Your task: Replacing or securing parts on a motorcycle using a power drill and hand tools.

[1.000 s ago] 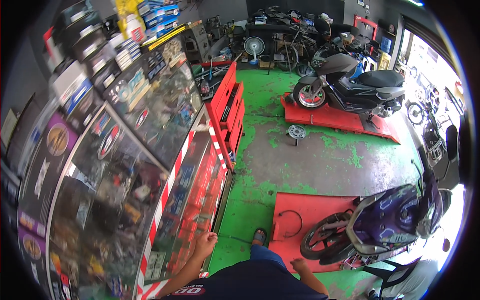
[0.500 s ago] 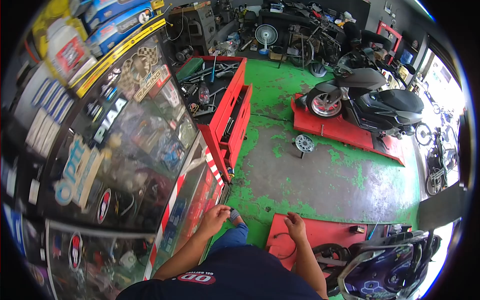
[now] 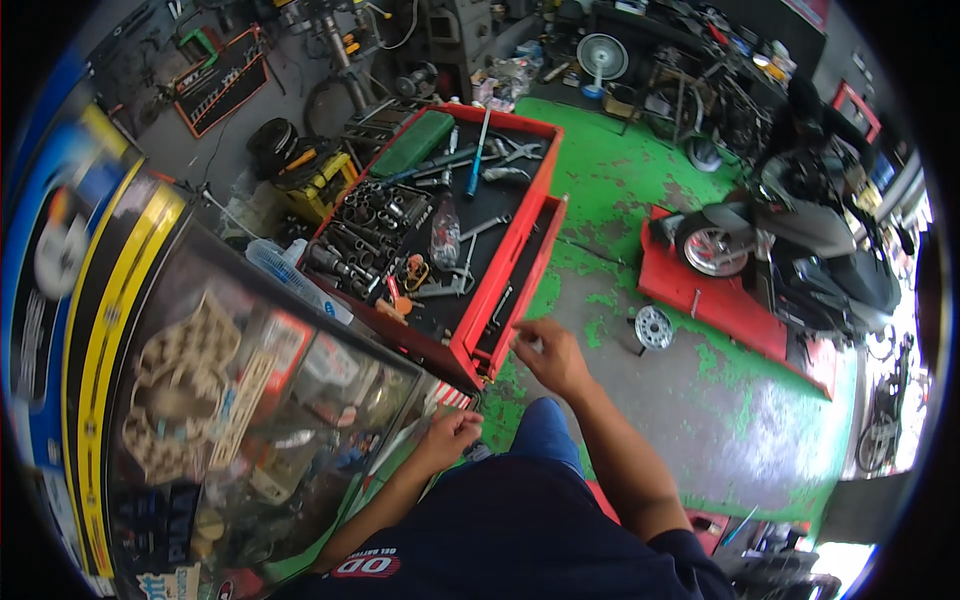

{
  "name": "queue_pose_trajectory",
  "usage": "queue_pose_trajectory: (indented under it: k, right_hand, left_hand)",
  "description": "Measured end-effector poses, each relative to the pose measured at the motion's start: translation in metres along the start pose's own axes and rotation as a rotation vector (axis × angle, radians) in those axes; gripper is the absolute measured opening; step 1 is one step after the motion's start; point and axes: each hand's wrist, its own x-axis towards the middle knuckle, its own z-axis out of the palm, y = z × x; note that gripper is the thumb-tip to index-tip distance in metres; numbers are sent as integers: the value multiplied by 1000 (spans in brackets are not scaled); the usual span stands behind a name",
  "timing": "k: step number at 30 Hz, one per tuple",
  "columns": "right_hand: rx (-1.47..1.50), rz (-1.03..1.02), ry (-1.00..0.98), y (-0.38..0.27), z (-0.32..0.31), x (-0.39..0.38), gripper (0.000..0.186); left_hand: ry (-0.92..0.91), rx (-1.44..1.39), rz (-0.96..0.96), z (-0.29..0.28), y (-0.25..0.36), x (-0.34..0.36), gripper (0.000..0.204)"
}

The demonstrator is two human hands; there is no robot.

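A red tool chest ahead carries loose sockets, wrenches, a green case, a long blue-handled bar and a plastic bottle; its upper drawer is partly out. My right hand is raised beside that drawer's near end, fingers apart and bent, holding nothing visible. Lower left, my left hand hangs beside the glass display case, fingers curled, with nothing visible in it. Whether either touches these surfaces I cannot tell.
A scooter stands on a red lift at right. A stand with a metal disc is on the green-grey floor. Behind are a fan, a yellow machine and motorcycle parts. Another red platform lies below right.
The view has swung left and moved closer to the tool chest. My right hand has risen forward toward its drawer; my left hand stays low by the display case.
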Motion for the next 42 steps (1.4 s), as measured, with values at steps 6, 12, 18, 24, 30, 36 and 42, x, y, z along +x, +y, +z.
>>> queue_pose_trajectory:
  k: [6,12,18,24,30,36,42]
  right_hand:
    - [-28,-503,-125,-4,26,254,20]
    - [-202,-413,-481,-9,124,398,36]
    - [-287,-461,-566,12,179,418,49]
    - [435,-22,-855,14,139,437,31]
    - [945,147,-953,-5,53,406,28]
    - [1108,293,-1082,-23,9,368,28]
    - [931,296,-1086,-39,-10,328,26]
  left_hand:
    - [155,-29,-160,18,-15,35,38]
    - [607,-318,-334,73,-3,72,36]
    - [914,-621,-558,127,-19,63,37]
    - [946,-657,-642,143,0,46,42]
    - [704,-622,-337,106,101,63,36]
    - [1051,-318,149,42,238,127,40]
    - [1183,-59,293,-6,303,163,54]
